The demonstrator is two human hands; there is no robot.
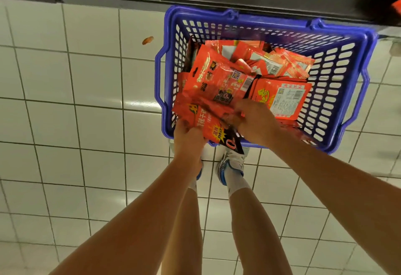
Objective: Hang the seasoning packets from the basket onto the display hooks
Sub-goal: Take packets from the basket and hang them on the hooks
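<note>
Seasoning packets, glossy red-orange foil pouches [219,84], fill the blue perforated plastic basket [338,62] on white floor tiles [65,123]. We note our left hand [188,138] and right hand [256,120] both gripping a fanned bunch of packets over the basket's near rim.

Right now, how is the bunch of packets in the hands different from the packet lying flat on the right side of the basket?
The held bunch is several packets fanned and tilted, gripped by the left hand and right hand; the flat packet lies untouched in the blue basket. The bunch sticks out over the basket's near rim; the flat packet sits fully inside. Both are orange-red with printed labels.
</note>
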